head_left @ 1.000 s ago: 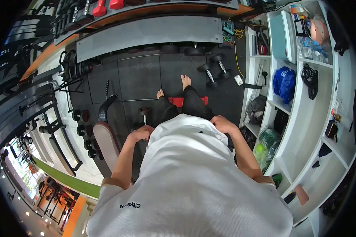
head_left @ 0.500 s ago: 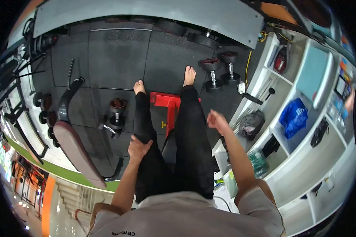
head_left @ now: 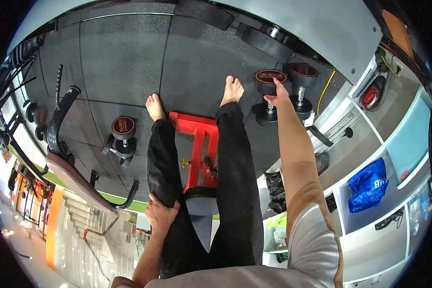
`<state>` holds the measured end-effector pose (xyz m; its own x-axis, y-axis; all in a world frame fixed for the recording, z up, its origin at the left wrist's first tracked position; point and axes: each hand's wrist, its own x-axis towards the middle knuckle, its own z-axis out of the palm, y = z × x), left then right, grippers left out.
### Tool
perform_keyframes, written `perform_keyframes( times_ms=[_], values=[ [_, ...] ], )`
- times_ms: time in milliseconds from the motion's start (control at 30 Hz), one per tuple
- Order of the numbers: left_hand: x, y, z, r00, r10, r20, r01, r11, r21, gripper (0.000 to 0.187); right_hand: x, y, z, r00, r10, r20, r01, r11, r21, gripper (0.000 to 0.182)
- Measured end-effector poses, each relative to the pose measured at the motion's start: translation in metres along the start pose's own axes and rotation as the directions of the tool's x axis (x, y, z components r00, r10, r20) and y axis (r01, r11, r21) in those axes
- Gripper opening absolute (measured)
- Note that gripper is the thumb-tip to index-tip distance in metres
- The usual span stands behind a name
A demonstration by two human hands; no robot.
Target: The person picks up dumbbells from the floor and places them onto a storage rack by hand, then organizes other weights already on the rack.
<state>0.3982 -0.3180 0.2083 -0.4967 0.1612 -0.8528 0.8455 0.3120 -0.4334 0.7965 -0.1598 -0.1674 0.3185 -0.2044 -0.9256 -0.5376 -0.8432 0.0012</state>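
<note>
My right hand (head_left: 279, 93) reaches forward to a black dumbbell (head_left: 270, 77) standing on end. Its fingers are apart beside the upper head, which has orange lettering on top, and the hand overlaps the short metal handle. A second upright dumbbell (head_left: 304, 70) stands just right of it. Resting on my left leg near the knee is my left hand (head_left: 160, 212), fingers spread over the black trousers. Between my legs shows the red frame (head_left: 195, 149) of a bench, with a yellow knob (head_left: 185, 163) at its side.
Another upright dumbbell (head_left: 124, 126) stands on the black rubber floor (head_left: 122, 57) at left, near a padded bench (head_left: 77, 178). White shelves (head_left: 343, 128) line the right side, holding a blue bag (head_left: 368, 185). A grey panel (head_left: 317, 24) crosses the front with more dumbbells beneath.
My right hand has moved forward from beside my right knee to the dumbbell. My left hand stays on my left leg. The view has come closer to the floor.
</note>
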Motion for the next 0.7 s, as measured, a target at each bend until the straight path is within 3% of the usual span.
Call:
perform_keyframes(
  times_ms=[67, 267, 433, 567, 700],
  values=[
    [0.001, 0.004, 0.004, 0.999, -0.018, 0.042, 0.017, 1.0, 0.005, 0.094, 0.023, 0.007, -0.001, 0.996, -0.08, -0.036, 0.083, 0.992, 0.092, 0.068],
    [-0.002, 0.01, 0.011, 0.999, -0.002, 0.042, 0.001, 1.0, 0.017, 0.095, 0.009, 0.012, 0.004, 0.977, -0.116, -0.177, 0.134, 0.987, 0.091, 0.07],
    [-0.002, 0.016, 0.006, 1.0, 0.006, 0.025, -0.006, 1.0, 0.02, 0.093, -0.004, 0.028, 0.02, 0.942, -0.15, -0.3, 0.141, 0.989, -0.052, 0.064],
    [-0.003, 0.012, 0.008, 1.0, 0.027, -0.011, -0.027, 1.0, 0.004, 0.093, -0.033, 0.054, 0.027, 0.898, -0.251, -0.361, 0.204, 0.965, -0.163, 0.072],
    [0.0, 0.008, 0.001, 0.998, -0.008, 0.063, 0.011, 0.999, -0.047, 0.093, -0.046, 0.057, 0.03, 0.92, -0.288, -0.264, 0.19, 0.92, -0.343, 0.077]
  ],
)
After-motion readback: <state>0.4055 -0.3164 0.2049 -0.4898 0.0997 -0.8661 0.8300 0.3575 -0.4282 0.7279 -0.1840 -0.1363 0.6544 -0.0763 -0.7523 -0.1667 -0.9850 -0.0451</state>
